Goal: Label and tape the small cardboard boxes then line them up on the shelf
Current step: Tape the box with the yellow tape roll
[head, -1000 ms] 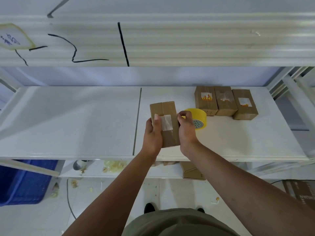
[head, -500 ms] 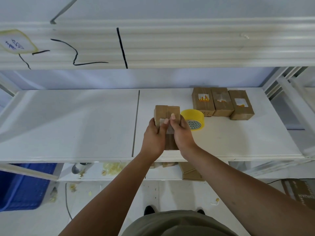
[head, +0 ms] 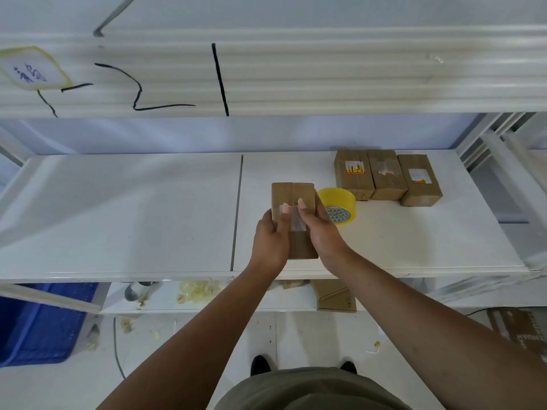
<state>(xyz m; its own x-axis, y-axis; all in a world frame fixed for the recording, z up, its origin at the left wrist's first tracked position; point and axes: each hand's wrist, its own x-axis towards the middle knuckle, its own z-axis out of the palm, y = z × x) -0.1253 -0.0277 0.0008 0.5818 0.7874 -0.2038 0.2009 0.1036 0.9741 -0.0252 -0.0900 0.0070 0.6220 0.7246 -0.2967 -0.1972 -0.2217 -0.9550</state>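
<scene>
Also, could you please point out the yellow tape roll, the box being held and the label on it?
yellow tape roll point(head: 337, 198), head view, on its yellow outer band.
held box point(head: 293, 192), head view, on bare cardboard near its far end.
label point(head: 296, 221), head view, on the pale patch on the box's face.

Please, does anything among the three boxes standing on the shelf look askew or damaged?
Yes. The rightmost brown cardboard box sits further forward than its two neighbours, so the row is uneven. The white label on the middle brown cardboard box looks torn.
</scene>
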